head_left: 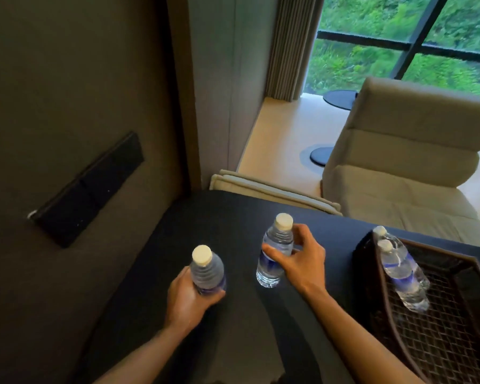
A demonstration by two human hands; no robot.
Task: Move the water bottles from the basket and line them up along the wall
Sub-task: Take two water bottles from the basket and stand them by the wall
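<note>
My left hand (186, 297) grips a clear water bottle (207, 270) with a white cap, held upright over the dark tabletop (225, 217). My right hand (299, 261) is wrapped around a second upright bottle (273, 253) nearer the table's middle; whether its base touches the surface I cannot tell. A dark woven basket (438, 336) sits at the right, with two more bottles (399, 270) leaning inside against its left end. The olive wall (67, 106) runs along the left side of the table.
A black panel (86, 189) is mounted on the wall at the left. Beyond the table's far edge stand a beige lounge chair (399, 162), a folded cushion (272, 192) and a window with a curtain.
</note>
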